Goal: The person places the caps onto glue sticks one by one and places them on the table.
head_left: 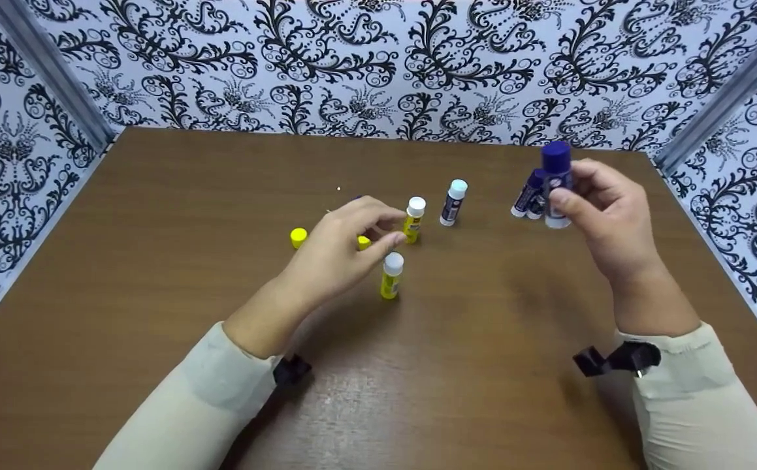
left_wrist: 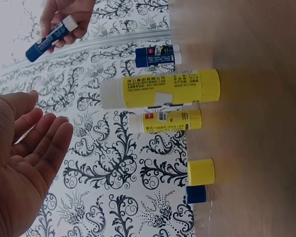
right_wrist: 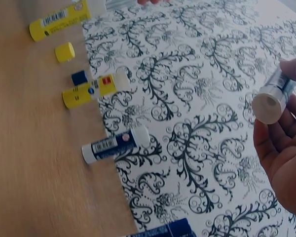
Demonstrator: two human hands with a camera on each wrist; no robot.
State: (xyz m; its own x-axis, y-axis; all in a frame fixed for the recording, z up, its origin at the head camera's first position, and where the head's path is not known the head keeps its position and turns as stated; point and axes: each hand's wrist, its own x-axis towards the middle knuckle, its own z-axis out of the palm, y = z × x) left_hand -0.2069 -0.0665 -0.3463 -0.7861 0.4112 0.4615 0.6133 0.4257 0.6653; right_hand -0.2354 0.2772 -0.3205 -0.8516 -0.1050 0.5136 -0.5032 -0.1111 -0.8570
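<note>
Patterned walls [head_left: 345,59], white with black scrolling flowers, close in round the brown worktop [head_left: 443,391], and a person in pale sleeves [head_left: 202,385] has both arms stretched over it, a black strap [head_left: 633,358] showing at the right cuff. The right hand [head_left: 616,222] is lifted above the surface, thumb and fingers closed round a blue glue stick [head_left: 557,186], which it holds roughly upright with the dark blue cap uppermost. Seen from the head, just behind that stick two more blue-capped sticks [head_left: 527,192] stand close together on the worktop. The left hand [head_left: 334,248] holds nothing; its fingers are loosely bent and the thumb stands apart from them, over the middle of the worktop. Near its fingertips stand two yellow glue sticks, the farther one [head_left: 412,228] and the nearer one [head_left: 390,284], both with their pale tops bare. A little to the right of the farther one is an uncapped blue-labelled stick [head_left: 452,205], also upright. One yellow cap [head_left: 298,237] sits to the left of the left hand, and a second yellow cap [head_left: 364,243] shows beneath its fingers. A small blue cap [left_wrist: 196,194] is mostly hidden from above, though the left wrist view seems to place it near a yellow one.
</note>
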